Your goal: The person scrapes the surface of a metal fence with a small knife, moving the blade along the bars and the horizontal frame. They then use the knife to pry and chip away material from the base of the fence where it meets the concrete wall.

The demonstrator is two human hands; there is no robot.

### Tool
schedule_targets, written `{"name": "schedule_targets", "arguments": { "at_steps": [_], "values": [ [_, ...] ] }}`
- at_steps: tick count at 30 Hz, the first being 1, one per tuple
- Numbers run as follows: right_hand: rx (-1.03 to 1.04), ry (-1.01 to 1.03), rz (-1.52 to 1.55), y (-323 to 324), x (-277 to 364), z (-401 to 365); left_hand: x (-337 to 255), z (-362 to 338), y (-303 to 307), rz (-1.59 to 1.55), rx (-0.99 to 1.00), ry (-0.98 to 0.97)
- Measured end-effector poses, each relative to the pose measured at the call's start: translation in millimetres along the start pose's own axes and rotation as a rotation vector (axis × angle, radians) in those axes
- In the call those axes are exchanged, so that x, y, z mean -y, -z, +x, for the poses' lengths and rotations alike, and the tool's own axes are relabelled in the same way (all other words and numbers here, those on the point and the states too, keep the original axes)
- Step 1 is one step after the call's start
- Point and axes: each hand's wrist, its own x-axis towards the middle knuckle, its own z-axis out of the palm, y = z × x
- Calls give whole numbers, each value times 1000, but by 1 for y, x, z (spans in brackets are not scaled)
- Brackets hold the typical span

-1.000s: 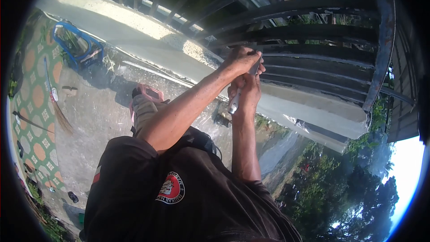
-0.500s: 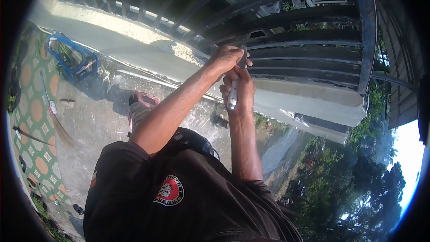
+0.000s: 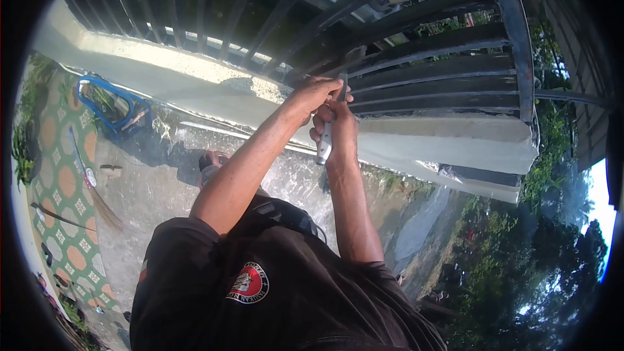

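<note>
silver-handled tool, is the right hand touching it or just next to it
Touching. The head view shows the right hand closed around the silver-handled tool, whose lower end pokes out below the fingers.

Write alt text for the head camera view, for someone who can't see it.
The left hand, set above the right hand, helps it grip a pale-handled tool at dark metal fence bars over a concrete ledge. Below are the person's dark shirt with a round red badge, plus a broom and a blue frame on the ground.
</note>
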Motion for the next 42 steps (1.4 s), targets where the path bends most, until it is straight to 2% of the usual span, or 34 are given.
{"name": "schedule_targets", "arguments": {
  "at_steps": [18, 24, 28, 42],
  "values": [
    [37, -19, 203, 4, -3, -5, 3, -4, -9, 65, -95, 22],
    [71, -23, 243, 4, -1, -9, -1, -7, -5, 89, -39, 69],
    [63, -40, 267, 5, -4, -6, 2, -6, -6, 87, -84, 51],
    [33, -19, 287, 6, -7, 1, 0, -5, -3, 116, -41, 33]
  ]
}}
